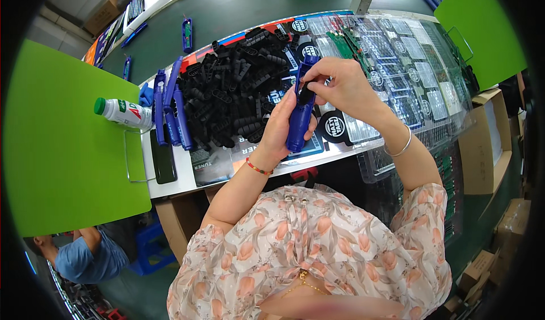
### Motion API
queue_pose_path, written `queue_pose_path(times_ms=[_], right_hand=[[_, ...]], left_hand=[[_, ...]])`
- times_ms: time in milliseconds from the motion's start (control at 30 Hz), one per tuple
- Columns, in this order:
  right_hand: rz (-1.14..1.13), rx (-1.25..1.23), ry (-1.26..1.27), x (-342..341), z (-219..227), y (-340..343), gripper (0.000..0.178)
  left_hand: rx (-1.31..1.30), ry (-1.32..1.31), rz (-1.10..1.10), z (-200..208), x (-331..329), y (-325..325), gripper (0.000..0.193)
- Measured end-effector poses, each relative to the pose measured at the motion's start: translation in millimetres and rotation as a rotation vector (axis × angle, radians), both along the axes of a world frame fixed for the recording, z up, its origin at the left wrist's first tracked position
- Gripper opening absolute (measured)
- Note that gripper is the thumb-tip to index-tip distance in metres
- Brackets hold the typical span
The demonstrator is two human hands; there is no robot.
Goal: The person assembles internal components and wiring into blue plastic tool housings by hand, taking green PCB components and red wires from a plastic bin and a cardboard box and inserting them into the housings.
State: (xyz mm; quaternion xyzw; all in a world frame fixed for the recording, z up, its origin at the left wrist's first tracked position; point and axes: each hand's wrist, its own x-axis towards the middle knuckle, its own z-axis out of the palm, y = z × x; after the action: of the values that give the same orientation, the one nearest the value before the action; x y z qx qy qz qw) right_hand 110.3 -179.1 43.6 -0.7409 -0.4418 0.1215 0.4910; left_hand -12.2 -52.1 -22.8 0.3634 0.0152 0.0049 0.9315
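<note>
A long blue plastic housing (pixel 298 128) stands tilted in my left hand (pixel 276 130), its fingers wrapped round the lower part. The housing's open side faces up toward me. My right hand (pixel 345 86) pinches a small black plastic part (pixel 307 95) at that opening. Whether the part is seated inside I cannot tell, since my fingers cover some of it. Left of my hands lies a heap of black plastic parts (pixel 235 84). Several more blue housings (pixel 174 113) lie together at the heap's left edge.
Clear plastic trays (pixel 406 64) and green circuit boards (pixel 345 42) lie to the right. A dark phone (pixel 163 161) and a green-capped white bottle (pixel 126 113) are at left. Green partitions (pixel 74 144) flank the table. A person in blue (pixel 93 257) sits at lower left.
</note>
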Motion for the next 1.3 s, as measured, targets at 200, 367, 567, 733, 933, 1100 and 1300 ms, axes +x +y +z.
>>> queue_pose_path(times_ms=[200,367,567,733,933,1100,1300], right_hand=[[-0.049,0.078,-0.339,-12,-11,4,0.011],[-0.114,0.005,-0.474,-22,-13,2,0.019],[-0.288,-0.064,-0.348,-27,-13,2,0.047],[-0.249,-0.058,-0.287,-26,-22,2,0.056],[-0.468,-0.049,-0.323,62,-25,-10,0.019],[-0.685,-0.41,-0.487,179,-73,-36,0.014],[-0.589,-0.612,-0.374,182,-59,-5,0.017]], left_hand=[[0.078,0.069,0.056,-5,-3,-3,0.042],[0.176,0.109,0.082,-2,-8,-6,0.046],[0.227,0.076,0.074,-3,-11,-7,0.052],[0.168,0.108,0.048,2,-7,-8,0.052],[0.085,0.089,-0.044,-17,-5,6,0.054],[0.105,0.069,0.026,-16,-1,3,0.051],[-0.003,0.09,0.04,-17,-10,6,0.051]])
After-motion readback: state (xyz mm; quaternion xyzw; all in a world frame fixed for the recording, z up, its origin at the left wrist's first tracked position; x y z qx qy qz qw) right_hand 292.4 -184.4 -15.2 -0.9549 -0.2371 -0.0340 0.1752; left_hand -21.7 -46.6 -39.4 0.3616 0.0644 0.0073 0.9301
